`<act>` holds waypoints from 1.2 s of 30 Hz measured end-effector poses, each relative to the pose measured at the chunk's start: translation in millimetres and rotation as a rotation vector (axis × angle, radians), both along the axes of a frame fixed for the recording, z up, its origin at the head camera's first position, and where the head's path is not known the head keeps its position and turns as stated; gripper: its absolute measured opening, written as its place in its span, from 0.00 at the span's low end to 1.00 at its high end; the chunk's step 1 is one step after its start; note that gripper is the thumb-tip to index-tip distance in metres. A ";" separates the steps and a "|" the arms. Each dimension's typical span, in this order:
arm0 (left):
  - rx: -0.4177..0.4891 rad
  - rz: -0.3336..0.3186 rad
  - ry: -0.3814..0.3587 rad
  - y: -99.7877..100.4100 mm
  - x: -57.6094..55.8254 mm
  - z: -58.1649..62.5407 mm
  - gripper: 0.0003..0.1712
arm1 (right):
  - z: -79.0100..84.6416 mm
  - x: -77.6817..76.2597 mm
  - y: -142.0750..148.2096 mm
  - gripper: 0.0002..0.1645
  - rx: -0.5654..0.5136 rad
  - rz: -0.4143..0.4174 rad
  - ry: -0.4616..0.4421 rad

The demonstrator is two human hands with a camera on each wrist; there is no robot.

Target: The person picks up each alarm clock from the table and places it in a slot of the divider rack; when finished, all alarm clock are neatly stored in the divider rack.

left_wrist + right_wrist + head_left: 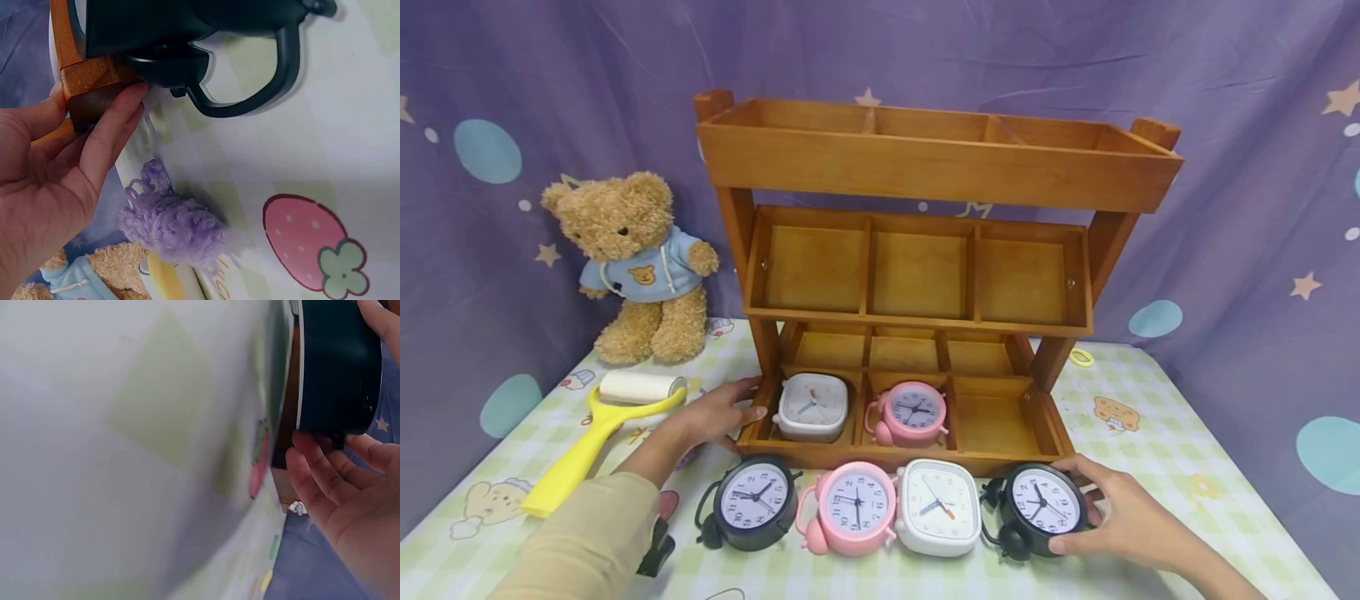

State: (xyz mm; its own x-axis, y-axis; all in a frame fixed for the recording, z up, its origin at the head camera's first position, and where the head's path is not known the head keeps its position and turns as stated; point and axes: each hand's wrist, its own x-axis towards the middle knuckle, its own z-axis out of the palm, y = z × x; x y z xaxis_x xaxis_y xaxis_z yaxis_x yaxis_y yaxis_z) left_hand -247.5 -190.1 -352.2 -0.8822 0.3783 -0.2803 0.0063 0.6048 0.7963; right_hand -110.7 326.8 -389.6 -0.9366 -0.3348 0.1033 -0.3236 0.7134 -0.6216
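My left hand (707,414) holds the lower left corner of a brown wooden tiered shelf (940,171); in the left wrist view its thumb and fingers lie on either side of the wooden corner. With thumb and fingers about its right side, my right hand (1123,521) grips a black twin-bell alarm clock (1043,504). That clock ends a row before the shelf, beside a white square clock (938,508), a pink alarm clock (857,508) and another black alarm clock (754,504). In the lowest tier sit a white clock (812,404), left, and a pink clock (916,412), middle.
A teddy bear (643,267) in a blue hoodie stands left of the shelf. Nearer lies a yellow-handled lint roller (576,454). A purple crocheted item (172,219) lies by my left hand. A yellow ring (1081,357) is behind on the right. Checked cloth (1150,417) covers the table.
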 end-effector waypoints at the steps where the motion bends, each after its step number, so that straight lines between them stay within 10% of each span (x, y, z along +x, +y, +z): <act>1: 0.001 0.000 0.001 -0.2 0.0 0.0 0.39 | 1.4 -0.7 1.7 0.44 0.003 0.019 0.017; 12: 0.007 -0.001 0.006 -2.7 -0.6 -0.9 0.39 | 27.7 -9.5 8.2 0.39 -0.057 0.128 0.088; 36: 0.027 0.017 -0.005 -0.7 -0.2 -2.2 0.39 | 63.6 -71.5 -0.6 0.48 0.071 -0.082 0.107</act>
